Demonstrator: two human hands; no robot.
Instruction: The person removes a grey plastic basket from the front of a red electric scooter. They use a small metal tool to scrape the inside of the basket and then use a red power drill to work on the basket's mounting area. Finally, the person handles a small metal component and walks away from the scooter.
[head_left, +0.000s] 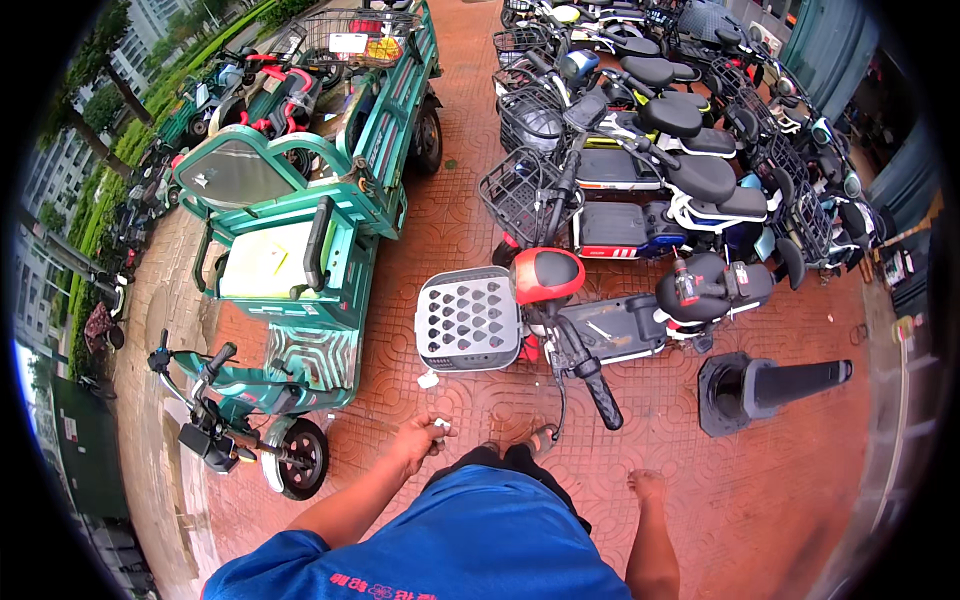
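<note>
My left hand (421, 442) is closed on a small white piece (442, 427), too small to name, held over the red paving. My right hand (647, 485) hangs low at my side, its fingers loosely apart and nothing visible in them. In front of me stands an electric scooter with a grey lidded basket (466, 318), its lid full of drop-shaped holes, and a red front cowl (548, 275). A black handlebar grip (602, 400) points towards me. Neither hand touches the scooter. On the paving below the basket lies a white scrap (428, 380).
To the left stands a green cargo tricycle (345, 260) with a front wheel (300, 458). Several parked scooters (640, 160) fill the far right, packed side by side. A black cone (795, 385) lies tipped over on the right. Hedges and trees line the far left.
</note>
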